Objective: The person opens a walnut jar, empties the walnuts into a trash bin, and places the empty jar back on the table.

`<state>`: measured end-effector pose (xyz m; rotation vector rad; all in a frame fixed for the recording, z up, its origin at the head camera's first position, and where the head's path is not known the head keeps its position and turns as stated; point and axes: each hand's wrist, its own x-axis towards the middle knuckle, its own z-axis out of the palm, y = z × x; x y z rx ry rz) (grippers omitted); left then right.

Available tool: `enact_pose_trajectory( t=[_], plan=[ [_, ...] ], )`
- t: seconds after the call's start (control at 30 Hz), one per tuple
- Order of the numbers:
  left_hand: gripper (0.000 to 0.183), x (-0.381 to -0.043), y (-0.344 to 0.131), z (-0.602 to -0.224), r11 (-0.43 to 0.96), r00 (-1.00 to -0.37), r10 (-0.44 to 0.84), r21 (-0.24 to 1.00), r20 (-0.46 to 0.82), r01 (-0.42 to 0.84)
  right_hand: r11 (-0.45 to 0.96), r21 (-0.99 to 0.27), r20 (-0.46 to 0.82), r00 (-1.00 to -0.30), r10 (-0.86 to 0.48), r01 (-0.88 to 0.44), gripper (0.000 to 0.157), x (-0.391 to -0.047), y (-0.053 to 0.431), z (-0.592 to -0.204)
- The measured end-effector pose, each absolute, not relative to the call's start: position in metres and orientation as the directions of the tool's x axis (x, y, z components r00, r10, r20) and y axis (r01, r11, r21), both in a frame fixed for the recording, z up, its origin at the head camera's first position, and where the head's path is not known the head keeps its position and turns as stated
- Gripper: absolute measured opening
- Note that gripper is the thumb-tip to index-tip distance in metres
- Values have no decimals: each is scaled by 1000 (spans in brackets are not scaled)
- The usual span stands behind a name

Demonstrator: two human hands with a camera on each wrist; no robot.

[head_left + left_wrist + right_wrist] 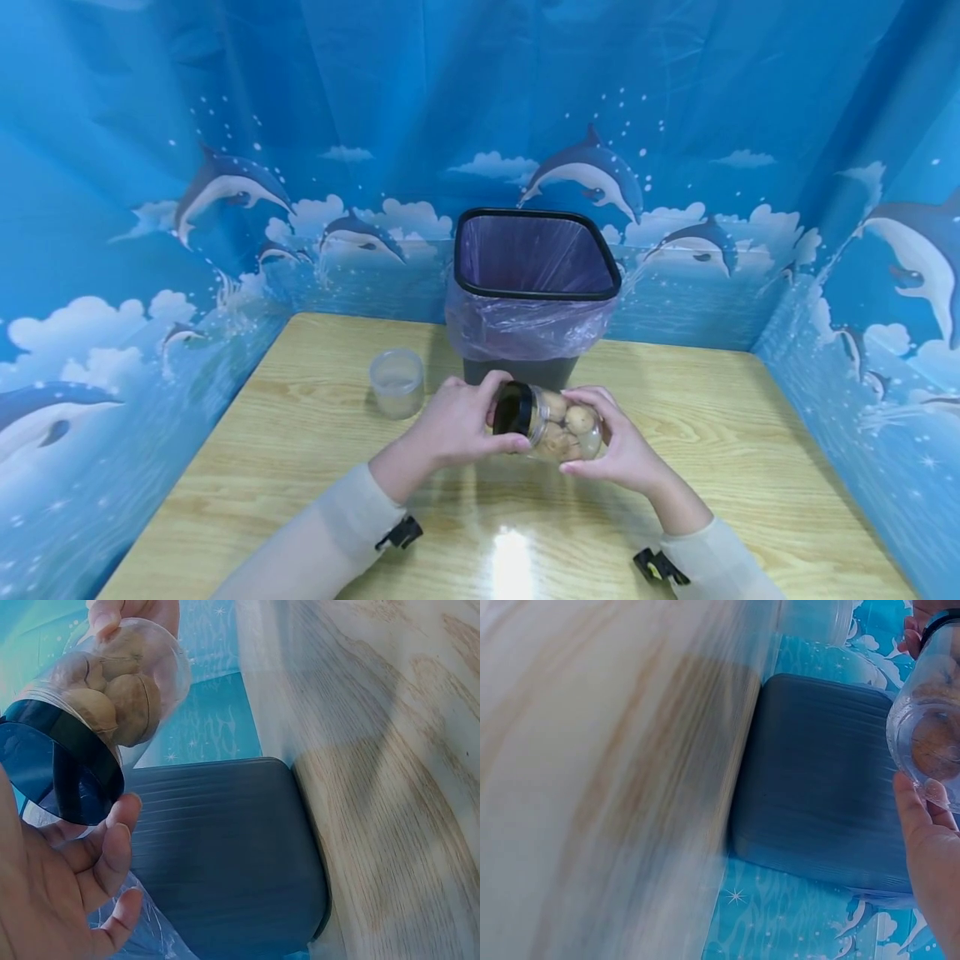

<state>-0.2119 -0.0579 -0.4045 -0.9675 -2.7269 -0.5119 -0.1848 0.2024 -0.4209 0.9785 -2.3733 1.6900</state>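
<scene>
Both hands hold a clear jar (558, 442) of walnuts on its side above the table, in front of the bin. Its black lid (514, 407) points left, and the left hand (467, 423) grips it there, thumb below and fingers around the far side. At the rounded base, the right hand (621, 450) grips the other end between thumb and fingers. Several walnuts (133, 705) show through the clear wall in the left wrist view. The lid is on the jar mouth.
A dark bin (517, 371) with a black rim and a purple plastic liner (525, 325) stands at the back of the wooden table (300, 467). Left of it is a clear plastic cup (397, 385). A blue dolphin-print curtain (375, 100) encloses the back and sides.
</scene>
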Motion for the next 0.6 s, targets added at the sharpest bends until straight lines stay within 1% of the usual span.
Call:
enact_pose_trajectory(
  t=[0.3, 0.4, 0.6],
  plan=[
    [91, -211, -63, -405, 718, -780, 559, 305, 283, 625, 171, -822, 425, -785, -451, -543, 87, -185, 204, -422],
    [91, -211, -65, -406, 719, -785, 552, 317, 281, 619, 146, -809, 458, -766, -451, -569, 87, -186, 205, -423],
    [89, -212, -70, -409, 731, -790, 543, 303, 284, 612, 94, -784, 517, -730, -446, -613, 87, -186, 207, -424]
  ],
)
